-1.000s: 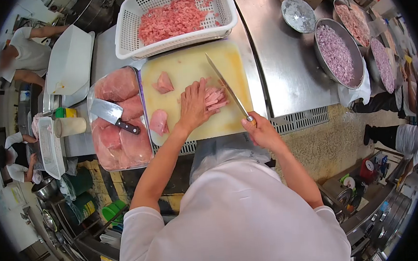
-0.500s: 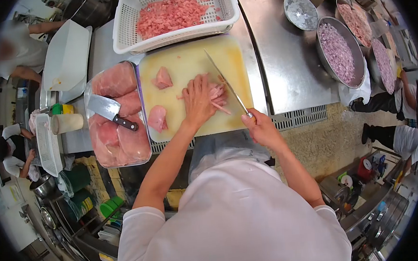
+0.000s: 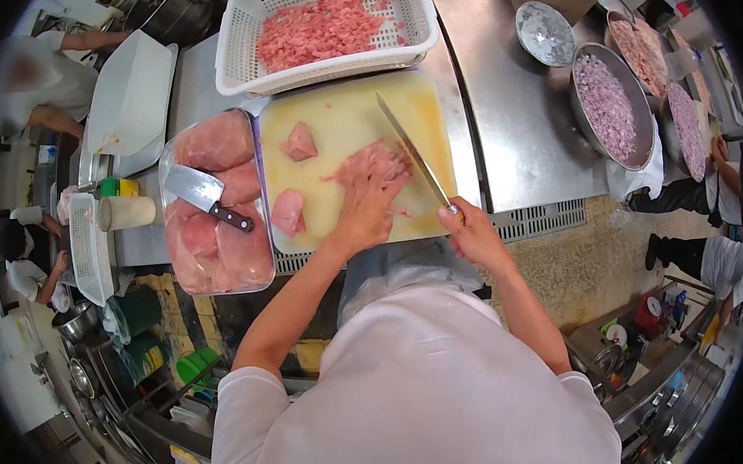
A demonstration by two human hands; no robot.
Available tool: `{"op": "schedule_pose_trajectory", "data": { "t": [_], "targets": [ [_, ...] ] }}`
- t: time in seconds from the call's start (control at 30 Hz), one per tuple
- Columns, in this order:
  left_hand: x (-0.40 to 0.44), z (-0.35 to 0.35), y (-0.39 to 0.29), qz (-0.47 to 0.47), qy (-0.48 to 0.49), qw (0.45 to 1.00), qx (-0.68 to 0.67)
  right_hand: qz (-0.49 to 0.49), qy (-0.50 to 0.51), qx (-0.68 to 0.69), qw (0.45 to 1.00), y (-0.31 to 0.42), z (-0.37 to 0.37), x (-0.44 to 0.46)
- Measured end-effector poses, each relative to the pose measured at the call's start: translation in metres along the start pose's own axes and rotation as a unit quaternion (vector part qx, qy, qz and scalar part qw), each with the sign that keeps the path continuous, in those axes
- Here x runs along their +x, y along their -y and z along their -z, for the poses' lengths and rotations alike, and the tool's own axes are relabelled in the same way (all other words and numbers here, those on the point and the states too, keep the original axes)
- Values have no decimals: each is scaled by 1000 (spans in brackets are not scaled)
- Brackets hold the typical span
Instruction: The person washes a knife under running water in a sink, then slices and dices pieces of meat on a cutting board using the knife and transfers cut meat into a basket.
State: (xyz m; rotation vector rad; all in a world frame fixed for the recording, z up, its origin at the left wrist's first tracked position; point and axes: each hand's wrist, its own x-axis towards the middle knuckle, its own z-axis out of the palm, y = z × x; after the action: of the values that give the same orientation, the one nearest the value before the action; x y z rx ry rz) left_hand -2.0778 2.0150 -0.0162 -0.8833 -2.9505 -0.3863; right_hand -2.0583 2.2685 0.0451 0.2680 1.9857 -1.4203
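Note:
My right hand (image 3: 471,231) is closed round the handle of a long knife (image 3: 418,157), its blade slanting up and left over the yellowish cutting board (image 3: 347,106). My left hand (image 3: 365,208) presses on a pile of cut pink meat (image 3: 374,162), its fingers curled at the near side and partly hidden. The blade lies along the right side of this pile. Two meat chunks, an upper one (image 3: 299,141) and a lower one (image 3: 288,212), sit apart on the left of the board. A small loose piece lies right of my left hand.
Left of the board, a tray of large raw meat pieces (image 3: 193,243) has a cleaver (image 3: 196,188) resting on top. Behind stands a white perforated basket (image 3: 327,69) of diced meat. Chopped onion fills a metal bowl (image 3: 646,151) at right. Other people stand at both sides.
My left hand has drawn back toward me from on top of the meat to its near side. The meat pile now shows more fully and looks spread. The knife stays in my right hand.

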Motion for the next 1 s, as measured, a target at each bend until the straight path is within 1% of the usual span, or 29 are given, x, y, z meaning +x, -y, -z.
{"op": "schedule_pose_trajectory", "data": {
  "t": [0.1, 0.2, 0.3, 0.4, 0.5, 0.6, 0.7, 0.8, 0.9, 1.0],
  "targets": [
    [3, -8, -5, 54, -72, 990, -113, -1, 3, 3, 1000, -2, 2, 3],
    [8, -39, 3, 187, -122, 975, -14, 0, 3, 2, 1000, 2, 1, 2],
    [13, -45, 17, 175, -147, 973, -24, -5, 7, -21, 1000, 8, -1, 1],
    [22, -30, 25, 209, -74, 973, -67, 7, 2, -29, 1000, 18, 2, 7],
    [17, -32, 28, 191, -105, 972, -83, 24, 8, -29, 999, -3, 9, 8],
    [26, -27, 20, 230, -141, 961, -56, 30, 14, -33, 999, -14, 11, 13],
    [36, -31, 11, 250, -109, 962, 1, 12, 21, -32, 999, -10, 15, 10],
    [35, -32, 15, 218, -104, 967, -78, 4, 33, -42, 999, -6, 18, 14],
    [31, -25, 9, 212, -72, 973, -54, 17, 22, -58, 998, -5, 12, 11],
    [34, -17, -4, 205, -124, 969, 54, 35, 1, -67, 997, -7, 4, 8]
  ]
}}
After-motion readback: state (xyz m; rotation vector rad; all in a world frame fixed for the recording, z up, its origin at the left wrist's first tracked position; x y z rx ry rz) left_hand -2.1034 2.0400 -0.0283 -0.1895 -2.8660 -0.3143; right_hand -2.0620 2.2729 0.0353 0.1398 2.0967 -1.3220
